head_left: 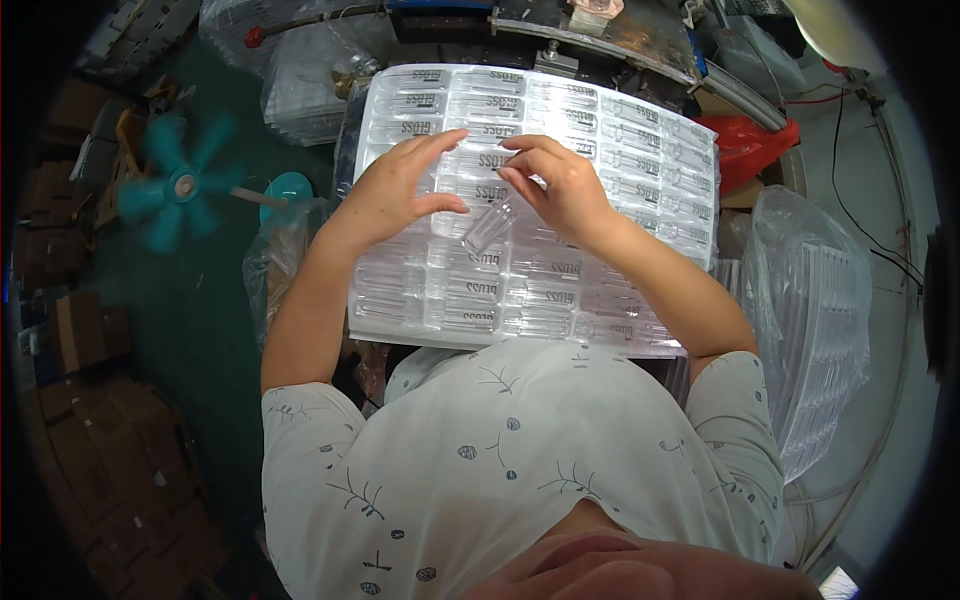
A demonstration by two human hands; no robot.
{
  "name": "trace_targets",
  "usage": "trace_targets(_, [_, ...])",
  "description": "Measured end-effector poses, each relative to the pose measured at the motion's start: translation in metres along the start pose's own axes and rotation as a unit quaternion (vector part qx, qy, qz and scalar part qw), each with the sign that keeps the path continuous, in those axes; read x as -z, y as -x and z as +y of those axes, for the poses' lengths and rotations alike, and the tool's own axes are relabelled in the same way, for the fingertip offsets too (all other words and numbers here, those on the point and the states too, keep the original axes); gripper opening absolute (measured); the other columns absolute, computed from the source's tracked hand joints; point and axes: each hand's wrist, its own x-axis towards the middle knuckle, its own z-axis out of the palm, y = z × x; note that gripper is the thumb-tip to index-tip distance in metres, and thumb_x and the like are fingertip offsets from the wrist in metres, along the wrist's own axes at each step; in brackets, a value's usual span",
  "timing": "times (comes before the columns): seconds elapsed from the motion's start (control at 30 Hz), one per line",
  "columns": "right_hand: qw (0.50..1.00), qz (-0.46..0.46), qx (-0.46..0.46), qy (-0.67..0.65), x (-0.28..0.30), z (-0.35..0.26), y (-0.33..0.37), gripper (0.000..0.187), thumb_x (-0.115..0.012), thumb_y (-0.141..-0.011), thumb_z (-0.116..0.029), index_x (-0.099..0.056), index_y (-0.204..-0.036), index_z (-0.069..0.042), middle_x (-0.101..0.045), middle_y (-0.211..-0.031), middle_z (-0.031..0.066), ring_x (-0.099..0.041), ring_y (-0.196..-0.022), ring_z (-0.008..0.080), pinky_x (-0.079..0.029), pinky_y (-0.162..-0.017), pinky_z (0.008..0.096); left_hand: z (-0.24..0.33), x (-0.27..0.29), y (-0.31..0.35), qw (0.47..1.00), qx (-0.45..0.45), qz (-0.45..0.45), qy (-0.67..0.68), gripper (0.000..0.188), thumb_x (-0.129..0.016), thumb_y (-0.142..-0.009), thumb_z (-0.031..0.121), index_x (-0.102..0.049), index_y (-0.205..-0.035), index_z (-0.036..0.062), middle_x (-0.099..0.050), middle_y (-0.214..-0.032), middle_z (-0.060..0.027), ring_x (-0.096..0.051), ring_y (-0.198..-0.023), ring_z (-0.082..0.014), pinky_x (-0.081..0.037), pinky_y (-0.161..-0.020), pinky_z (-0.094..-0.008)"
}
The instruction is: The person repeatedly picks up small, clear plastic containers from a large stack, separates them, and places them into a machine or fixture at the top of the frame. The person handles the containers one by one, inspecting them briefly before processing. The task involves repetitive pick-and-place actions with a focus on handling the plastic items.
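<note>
A white tray [390, 326] lies before me, filled with rows of clear tubes bearing dark print. My left hand [395, 190] hovers over its left part, thumb and fingers spread apart with nothing between them. Over the middle, my right hand [560, 190] has its fingers curled in toward the thumb. What they pinch, if anything, is too small to make out. A clear tube [488, 230] slants across the rows just below the right fingers, its upper end close to that hand. Whether it rests on the tray or touches the hand, I cannot tell.
Beyond the tray stands a machine with a dark metal plate [640, 40]. At the right are a red plastic bag [750, 150] and stacked clear trays [825, 340] in plastic wrap. A teal fan [183, 185] spins at the left, with cardboard boxes [110, 450] nearer me.
</note>
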Motion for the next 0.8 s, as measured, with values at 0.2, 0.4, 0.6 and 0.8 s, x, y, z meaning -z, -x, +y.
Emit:
trace_targets(0.2, [0.980,-0.145,0.128,0.049,0.028,-0.005,0.016,0.051,-0.076,-0.069,-0.029,-0.060,-0.112,-0.007,-0.048,-0.131,0.0123,-0.045,-0.118,0.0331,-0.043,-0.093,0.0438,0.011,-0.007,0.006,0.997,-0.015,0.021,-0.074,0.049,-0.073,-0.075,0.022,-0.058,-0.119,0.0075,-0.060,-0.114,-0.0124,-0.057,-0.105,-0.0279,-0.046,-0.088,-0.0348])
trace_targets(0.4, [0.954,-0.259,0.146,0.022,0.045,-0.003,0.024,0.056,-0.077,-0.064,-0.029,-0.062,-0.115,-0.011,-0.041,-0.139,0.0085,-0.035,-0.128,0.0347,-0.037,-0.100,0.0471,0.025,-0.016,0.026,0.997,0.001,0.016,-0.071,0.038,-0.072,-0.076,0.017,-0.062,-0.111,0.0046,-0.064,-0.106,-0.0123,-0.059,-0.101,-0.0275,-0.047,-0.085,-0.0346])
trace_targets(0.6, [0.961,-0.239,0.140,-0.001,0.045,0.003,0.029,0.043,-0.080,-0.060,-0.012,-0.065,-0.101,-0.009,-0.054,-0.124,0.0059,-0.041,-0.123,0.0302,-0.039,-0.097,0.0437,0.035,-0.031,0.038,0.999,0.002,0.031,-0.035,0.037,-0.073,-0.075,0.015,-0.062,-0.109,0.0040,-0.064,-0.105,-0.0116,-0.060,-0.101,-0.0267,-0.047,-0.087,-0.0350])
trace_targets(0.8, [0.979,-0.162,0.106,-0.065,0.052,0.003,0.038,0.036,-0.078,-0.065,-0.013,-0.064,-0.097,-0.006,-0.065,-0.095,0.0042,-0.059,-0.094,0.0245,-0.047,-0.083,0.0369,0.059,-0.053,0.038,0.997,0.007,0.024,0.069,0.048,-0.073,-0.075,0.013,-0.057,-0.119,0.0044,-0.063,-0.111,-0.0117,-0.059,-0.103,-0.0253,-0.046,-0.090,-0.0338])
